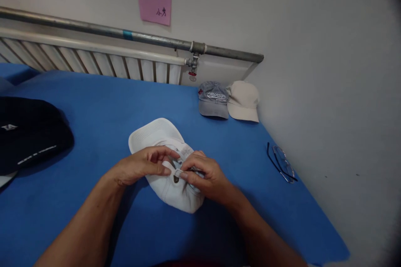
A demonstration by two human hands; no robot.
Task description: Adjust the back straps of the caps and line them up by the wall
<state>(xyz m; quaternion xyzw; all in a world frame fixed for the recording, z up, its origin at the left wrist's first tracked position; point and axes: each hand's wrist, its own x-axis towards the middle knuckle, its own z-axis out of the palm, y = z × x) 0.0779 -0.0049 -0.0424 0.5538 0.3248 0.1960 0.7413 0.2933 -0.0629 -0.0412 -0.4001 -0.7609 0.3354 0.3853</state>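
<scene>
A white baseball cap [175, 196] lies on its side on the blue tabletop, its brim toward the back left and its opening facing up. My right hand [203, 173] pinches the end of the cap's strap [179, 173] between thumb and fingers. Just below that end, a small dark metal buckle [176, 179] shows on the strap. From the left, my left hand [150, 162] grips the cap's edge beside the strap, its thumb on the outside and its fingers curled over the opening. Part of the cap's inside is hidden behind my fingers.
Near the wall sit a grey cap [213, 100] and a beige cap [243, 101], side by side. Eyeglasses [282, 162] lie by the right edge of the blue table [103, 104]. A black cap [34, 133] is at far left. A radiator [103, 61] and pipe run behind.
</scene>
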